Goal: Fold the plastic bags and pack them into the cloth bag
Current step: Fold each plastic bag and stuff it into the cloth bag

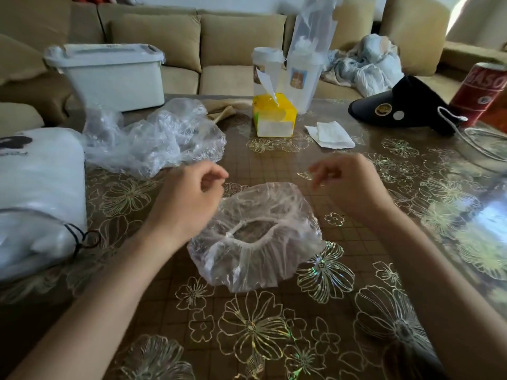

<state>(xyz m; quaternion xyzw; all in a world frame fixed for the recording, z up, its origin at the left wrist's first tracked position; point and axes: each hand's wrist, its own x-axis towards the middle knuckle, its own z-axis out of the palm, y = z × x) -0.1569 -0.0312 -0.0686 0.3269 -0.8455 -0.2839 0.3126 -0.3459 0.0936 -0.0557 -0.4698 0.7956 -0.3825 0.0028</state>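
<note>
Head view: a table (274, 165) under a brown cover printed with gold flowers, with a beige sofa (219, 45) behind it.
Task item: an elastic-rimmed clear plastic bag (255, 237) lies crumpled at the middle of the table, its opening facing up, between the two forearms.
Left hand (189, 196): over the bag's left edge, fingers loosely curled with the thumb near the forefinger. No film shows between them, and I cannot tell whether it has hold of the plastic.
Right hand (348, 185): just beyond the bag's right edge, fingers curled inward. Whether anything is pinched cannot be told.
More bags: a pile of crumpled plastic bags (153, 135) sits beyond the left hand, apart from the one in front.
White cloth bag (38, 193): at the left edge, bulging, with a black drawstring (82, 237) at its near end.
Far left: a white lidded storage box (109, 72) stands behind the pile.
Far middle: a yellow tissue box (274, 116), and behind it a tall clear bag holding cups (307, 50).
Right of the tissue box: a loose white tissue (332, 134).
Far right: a black visor cap (400, 105) beside a red can (482, 91).
In the way: nothing lies between the hands and the front bag.
</note>
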